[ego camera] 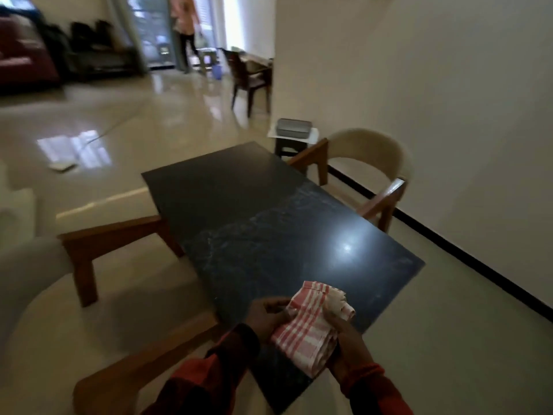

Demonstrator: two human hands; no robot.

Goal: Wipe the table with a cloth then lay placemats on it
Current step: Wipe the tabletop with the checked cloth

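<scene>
A cream chair with wooden arms (369,172) is seen by the wall. A grey box (293,127) is set on a small stool (288,146) beyond it. A dark wooden chair (250,76) is placed further back. A standing person (184,28) is blurred near the doorway. A glossy pale floor (119,115) is noted.

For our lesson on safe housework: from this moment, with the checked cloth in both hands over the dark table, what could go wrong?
1. The cloth is bunched between the left hand and right hand; wiped so, it may cover little and streak the glossy table.
2. The chair stands close to the table's right edge; reaching past it might mean a knock.
</scene>
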